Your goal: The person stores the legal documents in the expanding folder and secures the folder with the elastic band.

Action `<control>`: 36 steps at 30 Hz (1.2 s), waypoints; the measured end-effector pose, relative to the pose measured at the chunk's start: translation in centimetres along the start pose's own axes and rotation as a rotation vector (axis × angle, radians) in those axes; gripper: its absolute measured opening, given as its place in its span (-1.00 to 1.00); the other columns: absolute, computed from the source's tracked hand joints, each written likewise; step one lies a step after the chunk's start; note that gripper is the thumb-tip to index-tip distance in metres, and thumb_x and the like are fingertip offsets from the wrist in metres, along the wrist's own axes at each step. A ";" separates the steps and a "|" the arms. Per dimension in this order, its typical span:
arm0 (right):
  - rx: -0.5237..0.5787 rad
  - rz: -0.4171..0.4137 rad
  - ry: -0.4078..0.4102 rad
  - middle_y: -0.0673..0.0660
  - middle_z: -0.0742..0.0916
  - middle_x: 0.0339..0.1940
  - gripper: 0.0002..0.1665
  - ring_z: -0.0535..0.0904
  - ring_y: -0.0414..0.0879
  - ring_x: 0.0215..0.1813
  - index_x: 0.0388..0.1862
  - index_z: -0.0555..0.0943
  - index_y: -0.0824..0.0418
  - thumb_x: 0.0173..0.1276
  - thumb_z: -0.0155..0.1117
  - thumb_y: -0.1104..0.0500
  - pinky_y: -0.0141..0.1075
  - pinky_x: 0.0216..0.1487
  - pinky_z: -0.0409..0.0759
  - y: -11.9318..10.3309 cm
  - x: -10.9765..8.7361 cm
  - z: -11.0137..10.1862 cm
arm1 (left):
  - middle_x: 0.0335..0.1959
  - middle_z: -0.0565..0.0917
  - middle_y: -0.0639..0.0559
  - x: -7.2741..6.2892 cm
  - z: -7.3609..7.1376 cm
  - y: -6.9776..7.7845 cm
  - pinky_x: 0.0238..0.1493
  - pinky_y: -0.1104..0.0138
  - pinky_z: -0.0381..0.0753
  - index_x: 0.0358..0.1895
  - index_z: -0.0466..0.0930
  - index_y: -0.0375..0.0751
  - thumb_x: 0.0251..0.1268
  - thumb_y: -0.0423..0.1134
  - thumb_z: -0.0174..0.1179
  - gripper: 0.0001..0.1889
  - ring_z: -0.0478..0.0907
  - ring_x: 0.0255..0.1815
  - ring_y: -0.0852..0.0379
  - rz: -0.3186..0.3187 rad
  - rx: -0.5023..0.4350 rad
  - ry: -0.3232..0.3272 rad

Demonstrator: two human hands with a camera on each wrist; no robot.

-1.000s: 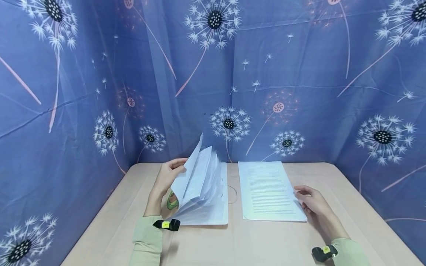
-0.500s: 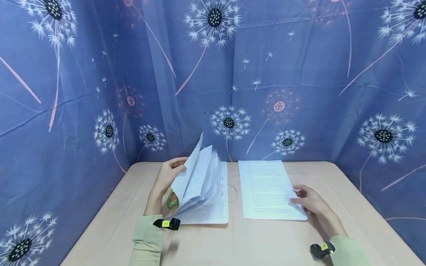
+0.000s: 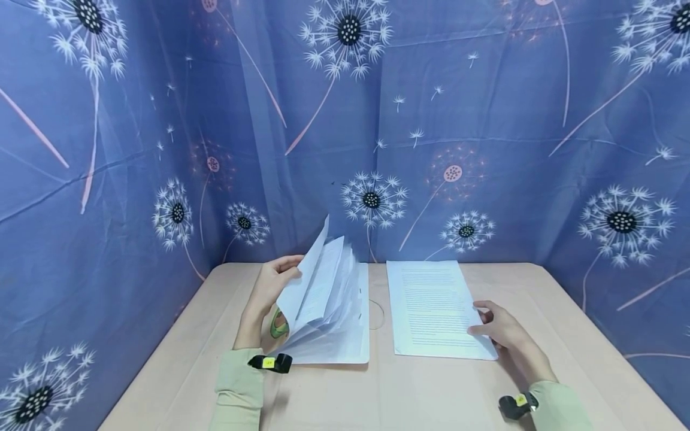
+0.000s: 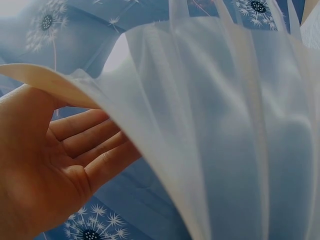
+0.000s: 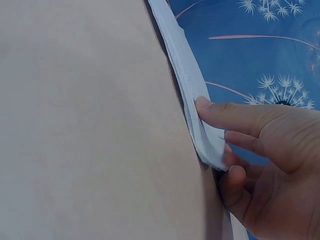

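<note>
A folder with clear plastic sleeves (image 3: pixel 336 341) stands partly open on the left of the table, its cover and several sleeves raised and fanned. My left hand (image 3: pixel 269 286) pinches the raised cover (image 4: pixel 50 82) at its left edge, thumb on one side and fingers on the other; the thumb's tip is hidden in the left wrist view. On the right lies a stack of printed paper (image 3: pixel 433 308). At its right edge my right hand (image 3: pixel 504 326) grips the sheets, thumb on top and fingers at the side and below. The right wrist view shows the stack's layered edge (image 5: pixel 187 75) slightly bent.
A green ring-shaped thing (image 3: pixel 278 326) is partly hidden behind the folder's left side. Between folder and stack lies a thin loop (image 3: pixel 383 314) on the pale table (image 3: pixel 420 395). Blue dandelion-print cloth (image 3: pixel 323 179) closes off the back and both sides.
My right thumb has come over the stack's right edge onto the top sheet, and that hand has shifted slightly left. The left hand and the folder stay still.
</note>
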State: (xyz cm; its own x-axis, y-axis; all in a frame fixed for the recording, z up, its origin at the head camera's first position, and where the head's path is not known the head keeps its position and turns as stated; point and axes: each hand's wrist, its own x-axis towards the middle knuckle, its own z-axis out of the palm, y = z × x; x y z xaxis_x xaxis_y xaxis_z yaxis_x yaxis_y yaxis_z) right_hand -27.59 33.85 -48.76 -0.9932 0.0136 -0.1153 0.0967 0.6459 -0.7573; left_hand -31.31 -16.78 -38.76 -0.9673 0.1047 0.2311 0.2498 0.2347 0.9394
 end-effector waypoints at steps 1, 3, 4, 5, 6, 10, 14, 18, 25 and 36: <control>-0.005 -0.005 -0.002 0.21 0.54 -0.24 -0.03 0.34 -0.12 -0.58 0.45 0.19 0.46 0.15 0.46 0.23 -0.33 -0.65 0.36 0.0 0.0 0.0 | 0.16 0.67 -0.22 0.0 0.0 0.0 0.16 0.17 0.55 0.23 0.59 -0.26 0.33 -0.35 0.16 -0.60 0.58 0.20 -0.10 0.002 -0.002 0.001; -0.014 -0.007 -0.003 0.22 0.54 -0.24 -0.03 0.40 -0.11 -0.55 0.46 0.19 0.46 0.16 0.45 0.22 -0.31 -0.65 0.40 0.0 0.0 -0.1 | 0.14 0.68 -0.22 0.0 0.0 0.0 0.16 0.19 0.55 0.22 0.60 -0.27 0.33 -0.35 0.16 -0.61 0.59 0.19 -0.10 0.004 -0.002 0.003; -0.017 -0.009 -0.001 0.22 0.54 -0.25 -0.04 0.43 -0.10 -0.53 0.46 0.19 0.45 0.17 0.44 0.23 -0.30 -0.64 0.42 0.0 -0.1 -0.1 | 0.14 0.68 -0.22 0.0 -0.1 0.0 0.16 0.19 0.55 0.22 0.60 -0.27 0.33 -0.35 0.15 -0.61 0.59 0.19 -0.10 0.003 -0.001 0.003; -0.021 -0.015 0.001 0.23 0.53 -0.26 -0.05 0.44 -0.09 -0.54 0.46 0.19 0.46 0.18 0.43 0.23 -0.30 -0.64 0.43 0.0 -0.1 -0.1 | 0.14 0.68 -0.23 0.0 -0.1 -0.1 0.15 0.20 0.55 0.22 0.60 -0.27 0.33 -0.35 0.16 -0.61 0.59 0.19 -0.10 0.002 -0.002 0.005; -0.019 -0.018 0.002 0.23 0.53 -0.26 -0.07 0.44 -0.10 -0.55 0.46 0.19 0.46 0.20 0.41 0.24 -0.30 -0.65 0.43 0.0 -0.2 -0.1 | 0.14 0.68 -0.23 0.0 -0.1 -0.1 0.15 0.20 0.55 0.22 0.60 -0.28 0.33 -0.35 0.15 -0.60 0.59 0.19 -0.10 0.003 -0.002 0.005; -0.003 -0.047 0.013 0.23 0.54 -0.26 -0.13 0.44 -0.09 -0.54 0.44 0.21 0.49 0.23 0.37 0.26 -0.31 -0.65 0.44 0.0 -0.4 -0.3 | 0.15 0.67 -0.23 -0.1 -0.1 0.0 0.16 0.19 0.55 0.23 0.59 -0.28 0.33 -0.35 0.15 -0.60 0.59 0.19 -0.10 -0.001 0.002 0.011; 0.031 -0.066 0.004 0.19 0.54 -0.29 -0.13 0.42 -0.13 -0.52 0.46 0.16 0.52 0.28 0.33 0.27 -0.33 -0.62 0.41 -0.1 -0.6 -0.6 | 0.15 0.67 -0.21 -0.1 -0.1 0.0 0.19 0.15 0.54 0.22 0.60 -0.26 0.33 -0.34 0.15 -0.60 0.59 0.20 -0.08 -0.010 0.007 0.017; 0.063 -0.082 -0.004 0.15 0.56 -0.29 -0.11 0.43 -0.20 -0.49 0.49 0.11 0.53 0.31 0.31 0.26 -0.38 -0.57 0.39 -0.1 -0.6 -1.0 | 0.16 0.67 -0.21 -0.1 -0.2 0.1 0.24 0.10 0.52 0.24 0.58 -0.25 0.36 -0.32 0.14 -0.60 0.62 0.12 0.01 -0.014 0.003 0.019; 0.167 -0.104 -0.039 0.20 0.54 -0.17 -0.12 0.53 -0.20 -0.43 0.53 0.09 0.45 0.38 0.28 0.22 -0.35 -0.51 0.52 -0.4 -0.7 -1.5 | 0.18 0.65 -0.23 -0.2 -0.5 0.2 0.30 0.02 0.47 0.28 0.54 -0.29 0.40 -0.30 0.14 -0.58 0.64 -0.05 0.19 -0.015 -0.019 0.024; 0.211 -0.130 -0.075 0.28 0.55 -0.11 -0.15 0.60 -0.15 -0.35 0.53 0.07 0.48 0.41 0.23 0.24 -0.25 -0.42 0.65 -0.7 -1.1 -1.9 | 0.15 0.68 -0.19 -0.1 -0.6 -0.1 0.31 0.01 0.46 0.25 0.58 -0.25 0.35 -0.31 0.13 -0.59 0.64 0.03 0.07 -0.018 -0.007 0.039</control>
State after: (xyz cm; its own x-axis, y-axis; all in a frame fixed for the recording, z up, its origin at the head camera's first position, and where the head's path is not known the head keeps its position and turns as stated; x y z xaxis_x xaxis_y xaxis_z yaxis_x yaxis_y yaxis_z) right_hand -26.66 34.82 -46.89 -0.9915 -0.1202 -0.0498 -0.0120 0.4650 -0.8852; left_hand -31.28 -17.40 -38.74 -0.9726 0.0632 0.2239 0.2325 0.2295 0.9451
